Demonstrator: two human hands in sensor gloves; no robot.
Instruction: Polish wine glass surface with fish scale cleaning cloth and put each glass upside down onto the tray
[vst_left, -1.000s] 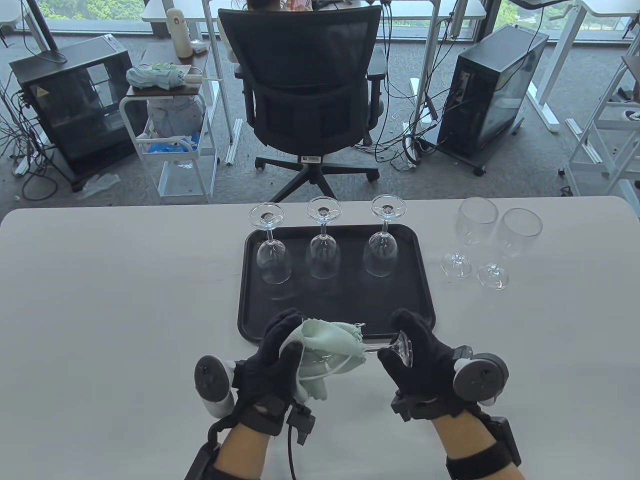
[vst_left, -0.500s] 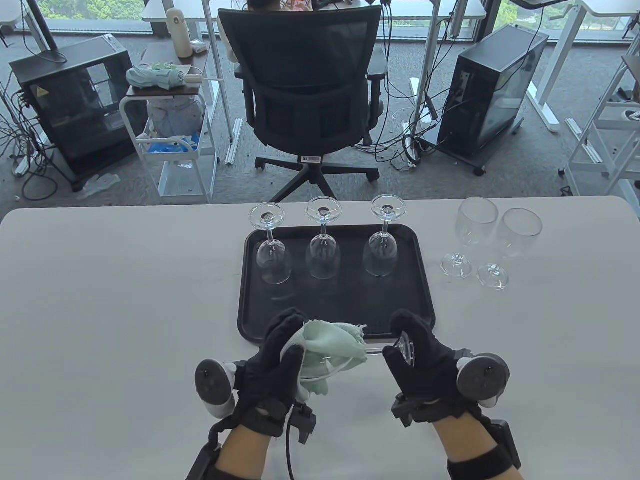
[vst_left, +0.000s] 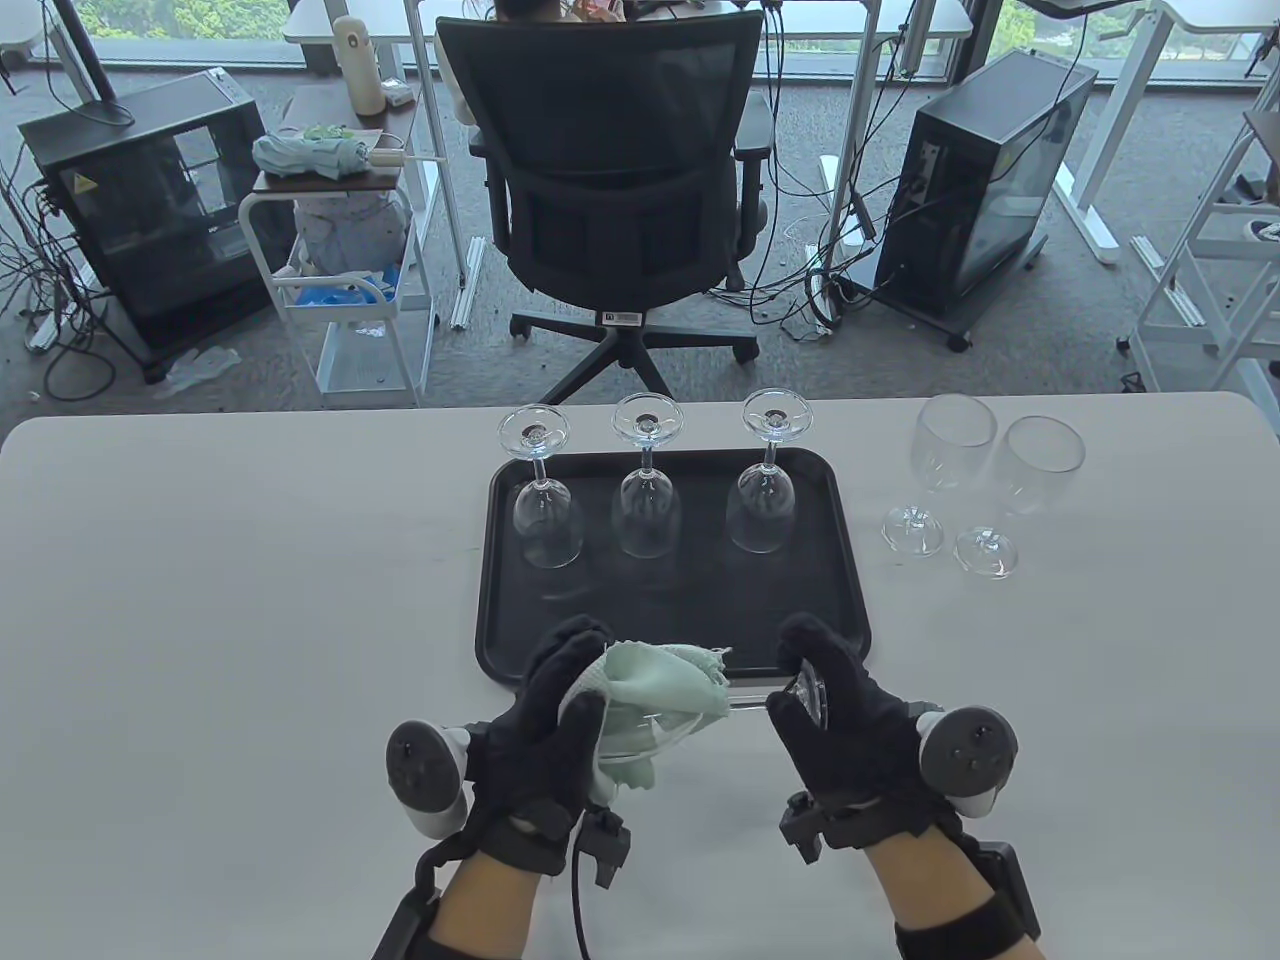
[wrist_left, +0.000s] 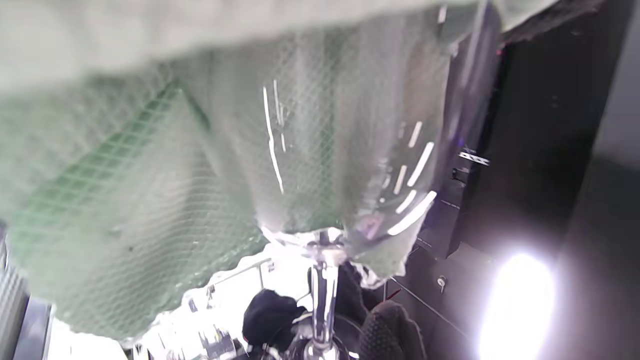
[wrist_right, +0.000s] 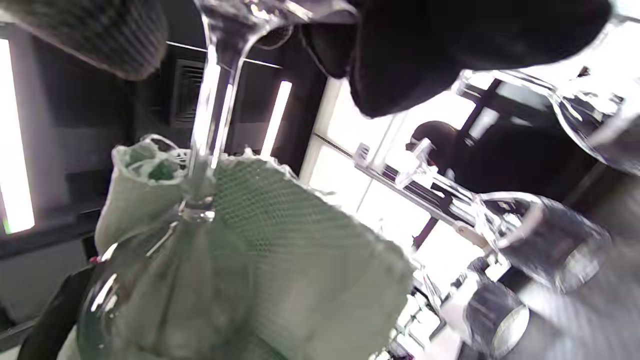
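A wine glass (vst_left: 745, 700) lies on its side in the air just in front of the black tray (vst_left: 855, 600). My left hand (vst_left: 565, 705) wraps the pale green cloth (vst_left: 655, 690) around its bowl (wrist_left: 345, 150). My right hand (vst_left: 815, 695) grips the foot (vst_left: 808, 692) of the glass. In the right wrist view the stem (wrist_right: 207, 120) runs down into the cloth-covered bowl (wrist_right: 165, 290). Three glasses (vst_left: 548, 500) (vst_left: 647, 490) (vst_left: 765, 485) stand upside down along the tray's back. Two more glasses (vst_left: 935, 470) (vst_left: 1020, 490) stand upright on the table to the tray's right.
The table's far edge runs just behind the tray. Past it stand a black office chair (vst_left: 610, 190), a white cart (vst_left: 345, 290) and two computer towers (vst_left: 985, 180) on the floor.
The right hand's grip on the foot has shifted slightly, and the cloth has shifted a little over the bowl. Both hands stay in place.
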